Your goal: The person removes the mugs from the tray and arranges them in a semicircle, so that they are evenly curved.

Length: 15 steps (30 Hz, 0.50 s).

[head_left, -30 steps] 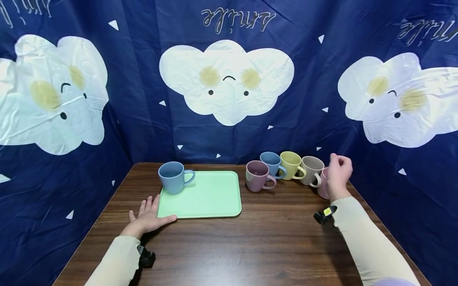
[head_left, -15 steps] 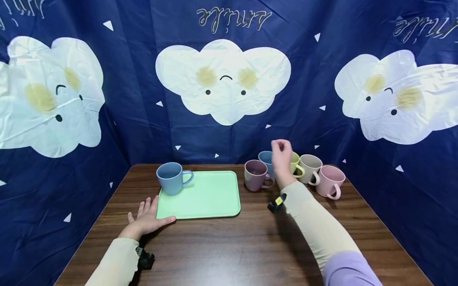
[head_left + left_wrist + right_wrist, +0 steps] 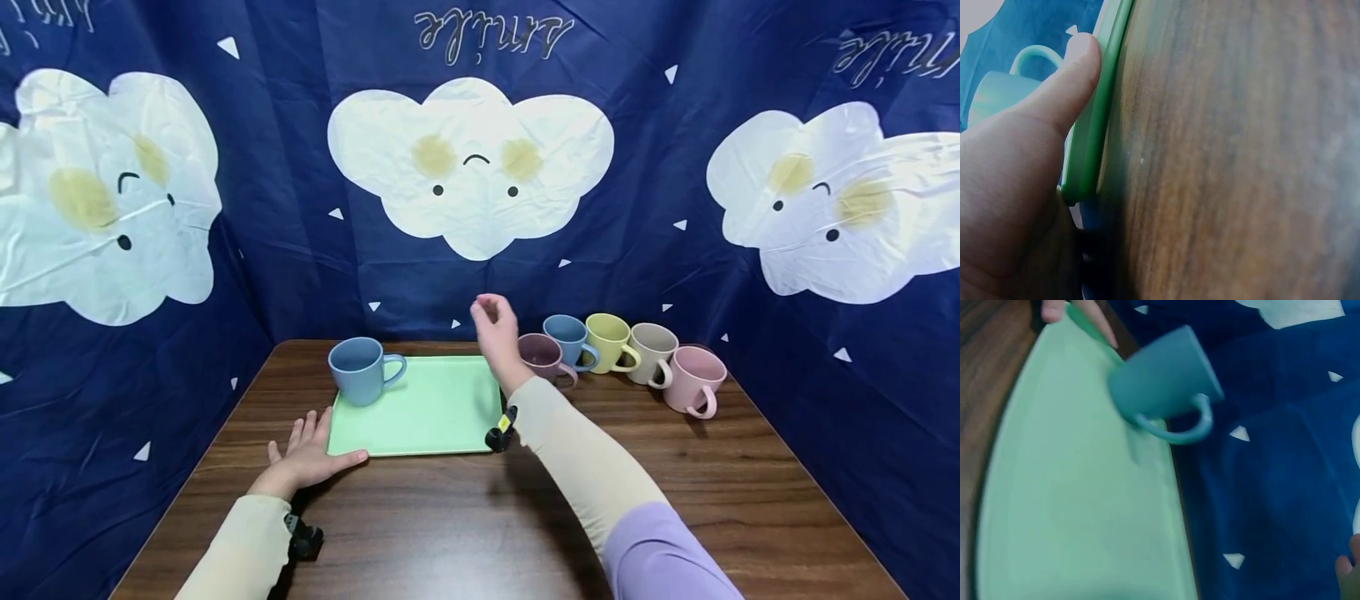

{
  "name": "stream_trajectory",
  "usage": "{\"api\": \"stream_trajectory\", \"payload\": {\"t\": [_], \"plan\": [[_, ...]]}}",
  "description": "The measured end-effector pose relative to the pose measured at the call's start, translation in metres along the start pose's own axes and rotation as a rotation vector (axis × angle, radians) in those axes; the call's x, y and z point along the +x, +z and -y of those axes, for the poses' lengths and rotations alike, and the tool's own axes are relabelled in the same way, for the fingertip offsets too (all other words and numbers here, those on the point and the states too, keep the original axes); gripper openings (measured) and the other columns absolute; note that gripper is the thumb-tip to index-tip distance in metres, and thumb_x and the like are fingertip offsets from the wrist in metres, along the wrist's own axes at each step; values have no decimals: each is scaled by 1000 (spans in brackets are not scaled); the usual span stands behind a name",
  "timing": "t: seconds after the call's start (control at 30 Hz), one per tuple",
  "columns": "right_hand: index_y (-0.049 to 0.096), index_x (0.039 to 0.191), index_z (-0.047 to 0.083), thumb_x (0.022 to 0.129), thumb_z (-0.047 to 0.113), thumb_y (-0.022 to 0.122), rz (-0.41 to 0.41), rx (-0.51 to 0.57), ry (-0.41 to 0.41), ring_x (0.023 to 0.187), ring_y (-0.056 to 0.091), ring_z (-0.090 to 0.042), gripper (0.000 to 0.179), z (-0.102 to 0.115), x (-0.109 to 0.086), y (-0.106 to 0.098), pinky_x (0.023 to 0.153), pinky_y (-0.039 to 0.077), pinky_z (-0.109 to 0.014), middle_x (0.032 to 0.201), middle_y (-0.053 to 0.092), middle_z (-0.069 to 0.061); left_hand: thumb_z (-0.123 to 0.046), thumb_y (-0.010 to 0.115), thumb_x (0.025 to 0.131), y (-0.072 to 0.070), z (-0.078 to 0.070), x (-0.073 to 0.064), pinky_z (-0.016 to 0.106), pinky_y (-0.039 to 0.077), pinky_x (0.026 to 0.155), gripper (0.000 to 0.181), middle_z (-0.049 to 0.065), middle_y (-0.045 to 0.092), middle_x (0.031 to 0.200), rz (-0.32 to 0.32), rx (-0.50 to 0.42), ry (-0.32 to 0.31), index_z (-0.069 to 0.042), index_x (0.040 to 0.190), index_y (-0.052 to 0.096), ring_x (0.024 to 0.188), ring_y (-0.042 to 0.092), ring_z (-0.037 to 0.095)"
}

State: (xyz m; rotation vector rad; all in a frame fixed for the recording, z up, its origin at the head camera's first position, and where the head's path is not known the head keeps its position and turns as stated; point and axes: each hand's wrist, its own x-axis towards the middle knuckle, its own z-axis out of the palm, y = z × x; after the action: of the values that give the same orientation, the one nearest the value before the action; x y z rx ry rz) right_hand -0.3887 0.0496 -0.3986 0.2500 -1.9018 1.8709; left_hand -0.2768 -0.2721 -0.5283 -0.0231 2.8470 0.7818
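Observation:
In the head view my left hand (image 3: 303,460) rests at the near left corner of a pale green tray (image 3: 438,417), fingers spread, and the left wrist view has its thumb (image 3: 1072,78) along the rim. On the tray's far left part stands a blue mug (image 3: 358,377) with its handle to the right. My right hand (image 3: 498,340) is in the air above the tray's right end, fingers loosely bent and holding nothing. Behind its wrist a mauve mug (image 3: 542,350) is partly hidden. Only fingertips (image 3: 1352,569) of that hand show in the right wrist view.
Right of the mauve mug, a second blue mug (image 3: 567,335), a yellow mug (image 3: 607,343), a beige mug (image 3: 652,350) and a pink mug (image 3: 692,377) stand in a row. Dark blue cloth (image 3: 420,287) hangs behind the wooden table (image 3: 420,525).
My right hand has swept left from beside the pink mug, past the other mugs, to above the tray's right end. My left hand and the mugs have stayed put.

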Motion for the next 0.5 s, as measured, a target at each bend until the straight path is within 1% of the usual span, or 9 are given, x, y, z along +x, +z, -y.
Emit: {"api": "stream_trajectory", "payload": {"t": [0.1,0.2,0.37,0.5], "plan": [[65,119,-4,98,9,64,89,-22,8,99,63,-22,25,-11,-8,16,89,49,-29,112,69,-14,-89,60,71,1,0,-1,81,-20,99,140,38,-6,161,-4,8,-2,2,160,2,147,-11,56],[64,124,2,100,13,62,191,-61,34,104,64,-22,26,-21,-17,30,91,51,-31,117,68,-13,-90,59,70,1,1,-3,80,-20,100,140,36,-6,162,-2,6,-3,0,161,2,148,-12,55],[59,135,5,104,15,58,348,-77,87,114,62,-25,33,-35,-27,49,98,51,-36,129,64,-18,-90,59,70,3,1,-1,80,-21,100,140,36,-6,162,-5,4,-7,-1,161,1,148,-13,55],[56,141,7,104,16,59,412,-84,151,118,62,-25,38,-43,-35,64,101,49,-35,132,63,-15,-87,61,72,-2,-5,-5,79,-22,100,138,37,-6,161,-3,6,-21,2,160,2,147,-12,56]]}}
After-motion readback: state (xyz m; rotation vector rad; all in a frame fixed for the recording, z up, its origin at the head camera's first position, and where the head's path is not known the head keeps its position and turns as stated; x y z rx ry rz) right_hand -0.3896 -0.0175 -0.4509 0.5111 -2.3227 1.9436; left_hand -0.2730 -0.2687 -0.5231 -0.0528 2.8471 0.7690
